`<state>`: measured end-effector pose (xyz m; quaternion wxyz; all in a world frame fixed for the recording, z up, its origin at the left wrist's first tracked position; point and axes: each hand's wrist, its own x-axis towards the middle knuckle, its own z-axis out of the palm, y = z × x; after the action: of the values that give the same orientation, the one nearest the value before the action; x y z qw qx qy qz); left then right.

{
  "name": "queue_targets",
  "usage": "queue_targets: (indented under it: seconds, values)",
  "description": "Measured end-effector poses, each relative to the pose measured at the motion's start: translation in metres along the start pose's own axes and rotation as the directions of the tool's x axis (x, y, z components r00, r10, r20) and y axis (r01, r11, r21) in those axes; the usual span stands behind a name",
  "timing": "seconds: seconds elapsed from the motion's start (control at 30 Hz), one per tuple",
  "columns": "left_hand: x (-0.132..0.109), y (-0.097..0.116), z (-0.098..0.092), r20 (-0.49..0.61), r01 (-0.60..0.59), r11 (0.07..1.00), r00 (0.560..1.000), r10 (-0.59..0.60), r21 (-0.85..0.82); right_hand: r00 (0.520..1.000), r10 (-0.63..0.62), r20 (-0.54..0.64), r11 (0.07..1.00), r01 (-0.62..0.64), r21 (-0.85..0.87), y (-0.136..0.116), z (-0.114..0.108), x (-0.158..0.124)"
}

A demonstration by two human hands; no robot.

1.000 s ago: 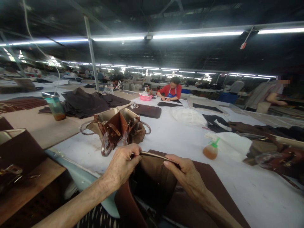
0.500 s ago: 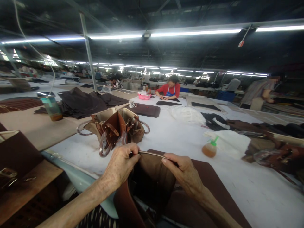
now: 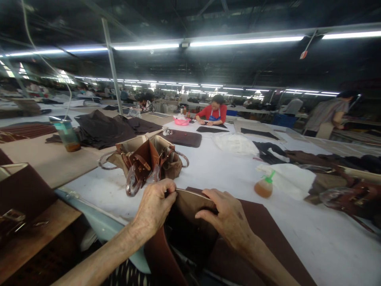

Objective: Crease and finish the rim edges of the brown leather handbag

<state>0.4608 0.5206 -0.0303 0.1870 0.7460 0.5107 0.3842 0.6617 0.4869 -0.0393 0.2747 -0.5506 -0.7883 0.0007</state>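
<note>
Where the left hand point(image 3: 156, 204) pinches and the half-open right hand point(image 3: 228, 216) straddles the rim point(image 3: 192, 193), this shadowed bag point(image 3: 190, 210) seems supple, easily gripped.

The right hand point(image 3: 230, 216) has loosened its pinch on the bag point(image 3: 190, 208): a second and half a second ago, thumb and fingers gripped the rim point(image 3: 193, 193) together, whereas now the thumb has dropped away and spread wide below the fingers, in front of the lining. More of the pale lining shows under that rim. At far right, a standing person point(image 3: 329, 111) has shifted slightly leftward since the first picture.
</note>
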Motion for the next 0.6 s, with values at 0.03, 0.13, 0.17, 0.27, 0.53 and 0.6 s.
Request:
queue_targets:
  seconds: [0.03,0.13,0.17,0.27,0.53,0.6]
  values:
    - [-0.0002,-0.0008,0.0001,-0.002,0.004,1.0,1.0,-0.004,0.004,1.0,-0.012,-0.014,1.0,0.012,-0.025,0.0006,0.0012,-0.0001]
    - [-0.0009,-0.0026,0.0006,-0.002,-0.002,1.0,1.0,0.003,0.02,0.999,0.015,-0.04,0.999,-0.016,-0.036,0.0016,0.0045,-0.0003]
    - [-0.0011,-0.0025,0.0006,0.001,-0.005,1.0,1.0,0.005,0.024,0.998,0.037,-0.043,0.999,-0.037,-0.016,0.0015,0.0053,-0.0003]
    - [-0.0011,-0.0008,-0.0001,0.016,-0.014,0.999,1.0,0.013,0.039,0.996,0.076,-0.04,0.996,-0.073,0.056,0.0004,0.0066,0.0003]
    - [-0.0022,-0.002,-0.0017,0.035,-0.054,0.998,0.998,0.053,0.037,0.995,0.081,-0.058,0.992,-0.074,0.102,0.0009,0.0101,0.0037]
    - [-0.005,-0.0004,-0.0043,0.057,-0.105,0.994,0.993,0.104,0.01,0.994,0.09,-0.063,0.992,-0.084,0.099,0.0016,0.0107,0.0039]
